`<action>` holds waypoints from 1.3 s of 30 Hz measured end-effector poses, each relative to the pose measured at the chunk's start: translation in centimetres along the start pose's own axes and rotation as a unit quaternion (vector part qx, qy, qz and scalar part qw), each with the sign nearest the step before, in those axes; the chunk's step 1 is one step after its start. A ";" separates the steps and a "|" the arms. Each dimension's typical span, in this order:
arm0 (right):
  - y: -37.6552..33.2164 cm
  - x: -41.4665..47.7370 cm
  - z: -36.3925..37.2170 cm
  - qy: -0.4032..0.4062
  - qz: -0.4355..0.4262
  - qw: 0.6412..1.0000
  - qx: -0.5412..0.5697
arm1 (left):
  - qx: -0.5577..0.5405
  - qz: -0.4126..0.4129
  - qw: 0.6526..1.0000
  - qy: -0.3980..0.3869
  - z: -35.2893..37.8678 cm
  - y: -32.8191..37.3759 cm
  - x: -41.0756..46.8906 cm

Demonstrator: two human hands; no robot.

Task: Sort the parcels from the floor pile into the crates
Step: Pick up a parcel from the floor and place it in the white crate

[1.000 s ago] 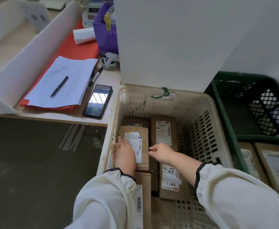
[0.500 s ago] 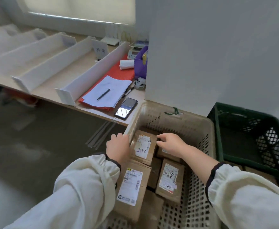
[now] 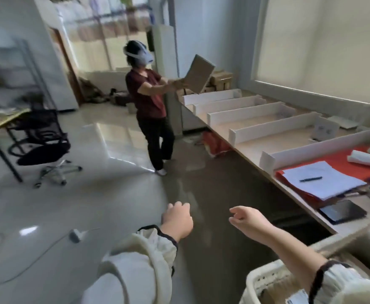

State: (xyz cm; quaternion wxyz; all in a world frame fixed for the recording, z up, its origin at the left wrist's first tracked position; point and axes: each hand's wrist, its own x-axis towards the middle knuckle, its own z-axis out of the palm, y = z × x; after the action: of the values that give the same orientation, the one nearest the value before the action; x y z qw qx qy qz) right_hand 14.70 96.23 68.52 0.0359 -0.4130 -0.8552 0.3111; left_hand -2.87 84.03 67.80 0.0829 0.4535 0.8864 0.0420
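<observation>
Both my hands hang over the bare floor and hold nothing. My left hand [image 3: 176,220] shows its back, with the fingers loosely curled under. To its right, my right hand [image 3: 246,219] is relaxed, fingers slightly bent. The beige perforated crate [image 3: 265,279] shows only its corner at the bottom right, beneath my right forearm. The white label of one parcel [image 3: 295,300] peeks out inside it. The green crate and the floor pile are out of view.
A person in a dark red shirt [image 3: 151,97] stands ahead holding up a large cardboard box [image 3: 201,73]. The long table [image 3: 256,148] with white dividers runs along the right, carrying papers [image 3: 320,181] and a phone [image 3: 343,211]. An office chair [image 3: 41,139] and a floor cable [image 3: 75,234] lie left.
My view has swung left and up, away from the crate and into the room. Both hands have let go of the parcel in the crate and lifted out, empty.
</observation>
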 end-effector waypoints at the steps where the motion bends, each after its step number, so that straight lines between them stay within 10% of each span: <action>1: -2.8 0.5 1.3 -0.017 -0.022 1.000 -0.009 | 0.000 -0.034 0.999 0.004 -0.6 -3.3 -1.2; 17: -48.7 -13.6 35.9 -0.287 -0.372 0.880 -0.075 | -0.039 -0.471 0.879 0.067 -2.6 -52.3 -42.1; 34: -66.8 -27.4 69.8 -0.548 -0.474 0.652 -0.225 | -0.213 -0.790 0.568 0.090 11.2 -66.0 -68.2; 39: -66.1 -26.5 82.5 -0.558 -0.465 0.617 -0.301 | -0.250 -0.799 0.543 0.067 20.9 -70.8 -66.0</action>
State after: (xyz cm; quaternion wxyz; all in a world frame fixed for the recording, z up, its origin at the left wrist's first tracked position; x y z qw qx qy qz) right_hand -39.36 4.76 44.52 -0.4352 0.3056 -0.8338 0.1481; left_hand -17.50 -10.95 43.87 0.1326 -0.4855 0.8385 0.2090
